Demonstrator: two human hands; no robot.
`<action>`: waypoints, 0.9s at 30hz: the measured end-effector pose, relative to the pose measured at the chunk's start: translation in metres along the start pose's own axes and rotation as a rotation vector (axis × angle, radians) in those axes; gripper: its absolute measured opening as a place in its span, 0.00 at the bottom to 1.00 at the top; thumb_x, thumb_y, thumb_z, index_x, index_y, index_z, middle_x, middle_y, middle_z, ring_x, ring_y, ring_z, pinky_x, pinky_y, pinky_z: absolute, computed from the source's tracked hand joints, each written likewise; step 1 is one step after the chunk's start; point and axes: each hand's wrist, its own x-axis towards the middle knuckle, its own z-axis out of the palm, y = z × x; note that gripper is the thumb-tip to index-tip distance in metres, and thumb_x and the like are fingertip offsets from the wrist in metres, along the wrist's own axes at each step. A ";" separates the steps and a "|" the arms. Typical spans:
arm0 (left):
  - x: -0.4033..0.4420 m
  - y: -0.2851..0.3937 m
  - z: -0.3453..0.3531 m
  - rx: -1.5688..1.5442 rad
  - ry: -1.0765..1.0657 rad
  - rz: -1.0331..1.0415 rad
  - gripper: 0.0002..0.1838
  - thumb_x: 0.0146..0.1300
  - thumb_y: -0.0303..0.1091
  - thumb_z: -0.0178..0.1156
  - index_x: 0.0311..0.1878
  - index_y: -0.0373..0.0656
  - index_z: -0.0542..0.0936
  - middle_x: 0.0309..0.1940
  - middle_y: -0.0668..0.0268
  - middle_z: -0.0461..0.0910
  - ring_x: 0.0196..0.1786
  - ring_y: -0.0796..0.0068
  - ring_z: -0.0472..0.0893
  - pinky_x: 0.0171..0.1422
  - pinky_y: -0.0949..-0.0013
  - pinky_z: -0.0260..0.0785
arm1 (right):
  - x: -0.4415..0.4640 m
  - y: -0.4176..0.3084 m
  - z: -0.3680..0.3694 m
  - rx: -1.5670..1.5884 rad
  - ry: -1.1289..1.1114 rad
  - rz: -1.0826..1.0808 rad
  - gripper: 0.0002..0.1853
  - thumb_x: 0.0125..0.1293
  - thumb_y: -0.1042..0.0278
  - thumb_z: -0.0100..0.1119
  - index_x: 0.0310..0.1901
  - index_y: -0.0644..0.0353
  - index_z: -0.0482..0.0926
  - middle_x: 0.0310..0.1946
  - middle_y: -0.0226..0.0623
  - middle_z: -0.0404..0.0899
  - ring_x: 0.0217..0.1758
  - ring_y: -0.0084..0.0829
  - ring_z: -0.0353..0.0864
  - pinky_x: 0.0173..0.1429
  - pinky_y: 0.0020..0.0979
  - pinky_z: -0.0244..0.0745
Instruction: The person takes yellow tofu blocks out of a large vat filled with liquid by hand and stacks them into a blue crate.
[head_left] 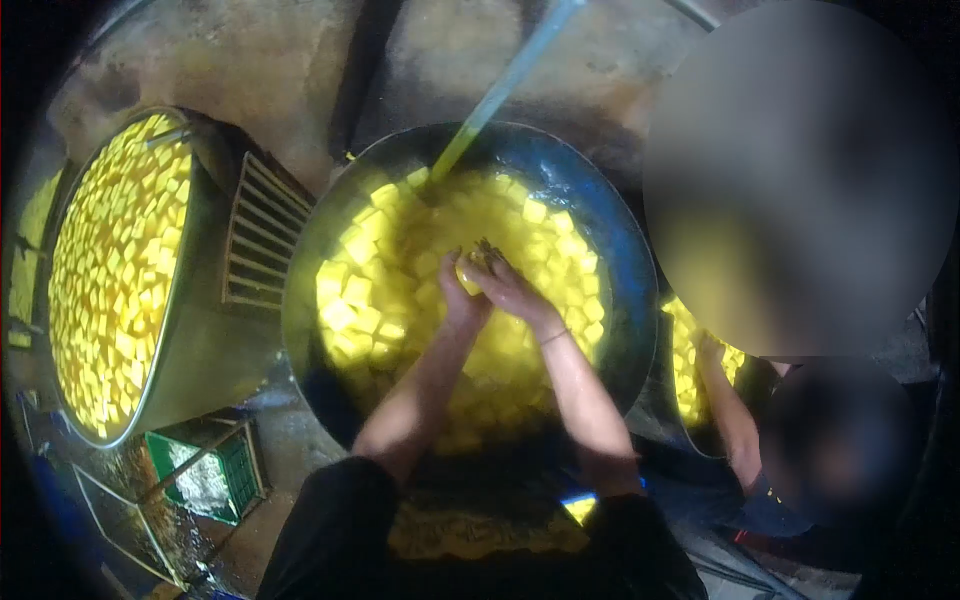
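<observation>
A wide round dark tub (pixel 640 300) stands in front of me, with many yellow cubes (pixel 357 291) lying in cloudy yellow liquid. Over its middle, my left hand (pixel 463 293) curls around a yellow cube (pixel 467 279), part of which shows between the palms. My right hand (pixel 508 288) presses against the same cube from the right, its fingers crossing the left fingertips. The fingers hide most of the cube. A long blue pole (pixel 510 85) leans over the far rim, its lower end down among the cubes.
A large metal vat (pixel 205 250) full of yellow cubes stands at the left, beside a slatted panel (pixel 265 235). A green crate (pixel 235 485) sits below it. At the right, a co-worker's arm (pixel 735 420) reaches into another container of yellow cubes (pixel 688 375).
</observation>
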 end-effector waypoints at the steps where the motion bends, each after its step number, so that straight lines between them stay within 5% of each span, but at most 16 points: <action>1: -0.002 0.010 0.001 -0.007 0.000 0.017 0.21 0.62 0.48 0.53 0.52 0.45 0.70 0.46 0.63 0.72 0.49 0.64 0.74 0.57 0.61 0.68 | 0.012 0.000 -0.002 0.068 -0.100 -0.043 0.24 0.70 0.55 0.49 0.62 0.61 0.67 0.66 0.49 0.61 0.67 0.37 0.64 0.64 0.35 0.64; 4: 0.018 0.061 -0.016 0.568 0.012 0.442 0.23 0.56 0.38 0.63 0.53 0.43 0.69 0.46 0.62 0.75 0.48 0.67 0.75 0.56 0.63 0.70 | 0.053 0.007 0.003 0.320 -0.082 0.166 0.23 0.70 0.59 0.50 0.64 0.54 0.67 0.63 0.45 0.68 0.61 0.37 0.73 0.62 0.33 0.67; 5: 0.022 0.079 -0.019 0.760 0.022 0.587 0.25 0.54 0.35 0.66 0.54 0.42 0.68 0.46 0.61 0.75 0.48 0.68 0.76 0.56 0.64 0.70 | 0.055 -0.021 0.009 -0.075 -0.014 0.083 0.23 0.65 0.63 0.56 0.62 0.54 0.70 0.57 0.43 0.75 0.54 0.39 0.79 0.60 0.33 0.70; 7: -0.019 0.091 0.023 1.309 0.274 0.967 0.24 0.47 0.14 0.65 0.49 0.40 0.73 0.41 0.60 0.76 0.46 0.72 0.76 0.49 0.64 0.74 | 0.059 -0.014 0.049 -0.012 -0.106 0.029 0.22 0.60 0.64 0.58 0.57 0.57 0.73 0.53 0.48 0.76 0.54 0.44 0.77 0.61 0.38 0.69; 8: -0.026 0.099 0.028 1.305 0.283 0.981 0.24 0.47 0.14 0.65 0.49 0.40 0.73 0.41 0.60 0.76 0.46 0.72 0.76 0.49 0.64 0.74 | 0.063 -0.003 0.076 -0.098 -0.096 -0.121 0.24 0.56 0.64 0.61 0.55 0.58 0.74 0.52 0.50 0.76 0.55 0.47 0.75 0.62 0.40 0.68; 10: -0.033 0.117 0.039 0.816 0.180 0.748 0.22 0.48 0.17 0.66 0.48 0.39 0.73 0.42 0.61 0.76 0.43 0.72 0.78 0.46 0.65 0.75 | 0.066 0.005 0.105 -0.185 -0.069 -0.283 0.25 0.52 0.63 0.63 0.54 0.58 0.75 0.50 0.52 0.76 0.56 0.50 0.73 0.63 0.42 0.67; 12: -0.051 0.118 0.046 1.047 0.188 0.897 0.21 0.48 0.18 0.66 0.47 0.38 0.73 0.40 0.62 0.77 0.41 0.73 0.78 0.45 0.66 0.75 | 0.058 0.002 0.105 -0.184 -0.131 0.025 0.27 0.52 0.64 0.64 0.56 0.59 0.74 0.53 0.50 0.76 0.57 0.50 0.73 0.63 0.42 0.66; 14: -0.051 0.117 0.040 1.191 0.298 0.975 0.21 0.47 0.24 0.71 0.44 0.39 0.74 0.37 0.65 0.80 0.38 0.73 0.80 0.44 0.68 0.76 | 0.044 0.016 0.092 0.080 -0.031 0.084 0.25 0.55 0.64 0.62 0.56 0.61 0.74 0.51 0.47 0.78 0.55 0.43 0.76 0.61 0.38 0.70; 16: -0.051 0.113 0.036 1.341 0.301 0.992 0.18 0.50 0.28 0.68 0.45 0.39 0.75 0.37 0.64 0.80 0.37 0.71 0.80 0.44 0.66 0.75 | 0.020 -0.017 0.039 0.973 -0.114 0.370 0.25 0.59 0.68 0.61 0.58 0.62 0.72 0.47 0.41 0.79 0.53 0.32 0.78 0.55 0.31 0.74; 17: -0.050 0.107 0.032 1.491 0.307 1.009 0.17 0.54 0.32 0.65 0.45 0.40 0.75 0.37 0.63 0.80 0.37 0.69 0.80 0.44 0.65 0.75 | 0.006 -0.035 0.020 0.976 -0.084 0.389 0.25 0.59 0.68 0.61 0.58 0.62 0.72 0.47 0.41 0.79 0.53 0.32 0.78 0.55 0.31 0.74; 18: -0.043 0.101 0.029 1.510 0.277 0.975 0.17 0.54 0.32 0.65 0.45 0.40 0.75 0.37 0.63 0.80 0.37 0.69 0.80 0.44 0.65 0.75 | -0.010 -0.053 0.001 0.906 -0.034 0.380 0.22 0.58 0.72 0.62 0.56 0.63 0.74 0.40 0.36 0.78 0.46 0.26 0.78 0.48 0.28 0.74; 20: -0.023 0.084 0.027 0.121 -0.033 0.216 0.16 0.59 0.41 0.55 0.45 0.41 0.75 0.35 0.62 0.79 0.36 0.65 0.79 0.44 0.62 0.73 | -0.041 -0.083 -0.032 0.843 0.063 0.399 0.20 0.58 0.76 0.62 0.54 0.63 0.75 0.34 0.31 0.77 0.40 0.21 0.78 0.41 0.24 0.75; 21: -0.022 0.069 0.027 0.154 -0.084 0.146 0.18 0.61 0.45 0.47 0.45 0.41 0.75 0.34 0.63 0.78 0.37 0.62 0.78 0.43 0.61 0.72 | -0.056 -0.096 -0.044 0.869 0.120 0.309 0.19 0.57 0.76 0.64 0.52 0.62 0.76 0.31 0.28 0.74 0.35 0.19 0.75 0.38 0.23 0.73; 24: -0.030 0.014 0.030 0.594 -0.335 0.123 0.12 0.59 0.39 0.48 0.33 0.41 0.76 0.28 0.64 0.76 0.31 0.67 0.75 0.38 0.67 0.69 | -0.101 -0.125 -0.075 0.884 0.295 0.240 0.20 0.51 0.76 0.71 0.47 0.62 0.76 0.26 0.27 0.73 0.26 0.17 0.70 0.33 0.23 0.70; 26: -0.050 -0.032 0.040 0.540 -0.232 -0.051 0.12 0.60 0.39 0.47 0.33 0.42 0.76 0.27 0.66 0.76 0.31 0.69 0.76 0.38 0.68 0.69 | -0.125 -0.127 -0.094 0.142 0.308 0.132 0.25 0.47 0.74 0.74 0.48 0.61 0.75 0.28 0.30 0.74 0.31 0.22 0.75 0.37 0.27 0.72; 27: -0.056 -0.054 0.040 0.648 -0.313 -0.019 0.13 0.60 0.40 0.46 0.33 0.43 0.76 0.28 0.67 0.76 0.31 0.71 0.76 0.38 0.68 0.69 | -0.131 -0.115 -0.095 0.009 0.487 -0.042 0.30 0.42 0.69 0.77 0.49 0.60 0.74 0.37 0.36 0.75 0.42 0.31 0.76 0.47 0.34 0.72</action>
